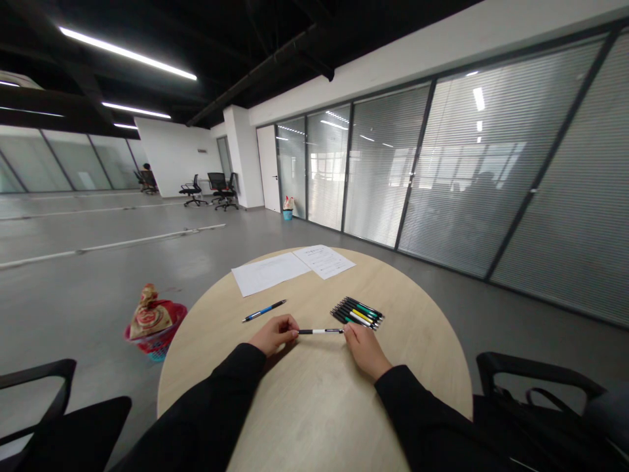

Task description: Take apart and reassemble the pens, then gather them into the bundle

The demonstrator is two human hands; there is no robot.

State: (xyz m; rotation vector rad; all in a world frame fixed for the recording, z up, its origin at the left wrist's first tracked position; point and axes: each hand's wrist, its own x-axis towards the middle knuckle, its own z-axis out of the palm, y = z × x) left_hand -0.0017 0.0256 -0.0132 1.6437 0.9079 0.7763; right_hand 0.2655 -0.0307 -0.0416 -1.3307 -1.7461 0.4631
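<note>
A black and white pen (pixel 319 331) lies level between my two hands, above the round wooden table (pixel 314 393). My left hand (pixel 276 333) pinches its dark end. At the opposite end, the one with the clip, my right hand (pixel 366 347) has its fingers closed on the pen. Just beyond my right hand, a row of several pens (pixel 358 312) lies side by side, in black, green, yellow and white. A single blue and black pen (pixel 264 311) rests on the table past my left hand.
Two sheets of paper, a blank-looking one (pixel 270 273) and a printed one (pixel 324 261), lie at the table's far side. On the floor to the left stands a basket (pixel 160 337) with a bag in it. Black chairs flank the table, one left (pixel 63 426), one right (pixel 535 367).
</note>
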